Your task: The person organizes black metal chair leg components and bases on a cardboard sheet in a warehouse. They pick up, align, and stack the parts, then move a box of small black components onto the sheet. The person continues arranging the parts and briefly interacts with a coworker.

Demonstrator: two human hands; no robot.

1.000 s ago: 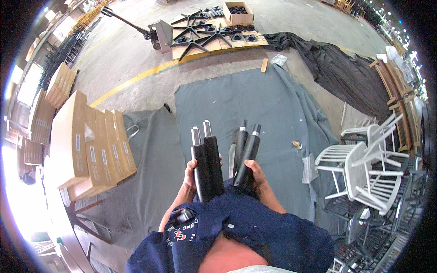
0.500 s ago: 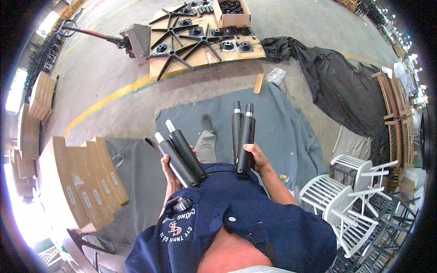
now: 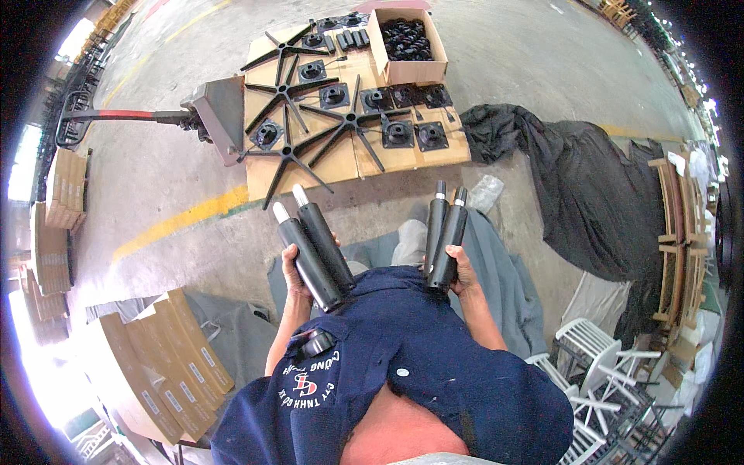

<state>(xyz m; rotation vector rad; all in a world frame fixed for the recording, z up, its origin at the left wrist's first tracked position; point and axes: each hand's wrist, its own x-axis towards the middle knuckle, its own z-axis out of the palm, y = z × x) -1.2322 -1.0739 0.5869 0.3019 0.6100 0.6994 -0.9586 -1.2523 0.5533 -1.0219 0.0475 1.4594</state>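
My left hand (image 3: 293, 271) is wrapped round a pair of black chair gas lifts (image 3: 308, 267) with pale tips, held side by side and tilted. Another pair of black gas lifts (image 3: 447, 248), with dark tips and silver collars, is gripped by my right hand (image 3: 463, 273). Both pairs are in front of my body, their lower ends close to my dark blue shirt. Ahead, black star-shaped chair bases (image 3: 350, 120) and square black seat plates (image 3: 397, 134) lie on a cardboard-covered stack (image 3: 372, 160).
An open carton (image 3: 418, 75) of black parts stands on the stack. To its left is a pallet jack (image 3: 139, 115). Black sheeting (image 3: 573, 178) lies on the right, with white chairs (image 3: 590, 349) nearer me. Flat cartons (image 3: 167, 372) lean at the near left.
I have moved forward, and the stack with the chair bases is closer. Both hands keep hold of their gas lifts; the right pair has shifted right in view.
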